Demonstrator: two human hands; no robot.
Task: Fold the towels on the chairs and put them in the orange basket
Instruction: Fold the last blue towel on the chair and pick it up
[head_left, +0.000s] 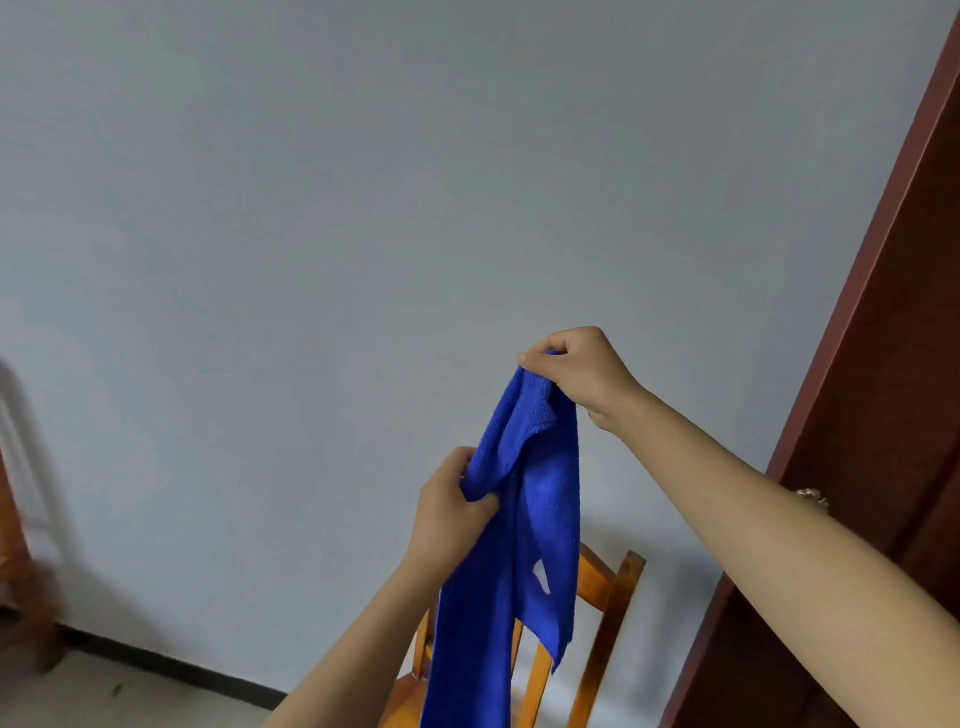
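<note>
A blue towel (540, 525) hangs in the air in front of me, bunched and with a small white label on it. My right hand (582, 374) pinches its top corner, held high. Lower and to the left, my left hand (449, 506) grips a fold of the towel's edge. Behind the towel stands an orange wooden chair (608, 597), its backrest partly hidden by the cloth. No orange basket is in view.
A plain grey-blue wall fills most of the view. A dark red-brown door (878, 415) with a metal handle (813, 496) stands at the right. Blurred wooden furniture (15, 545) sits at the far left. Light floor shows at bottom left.
</note>
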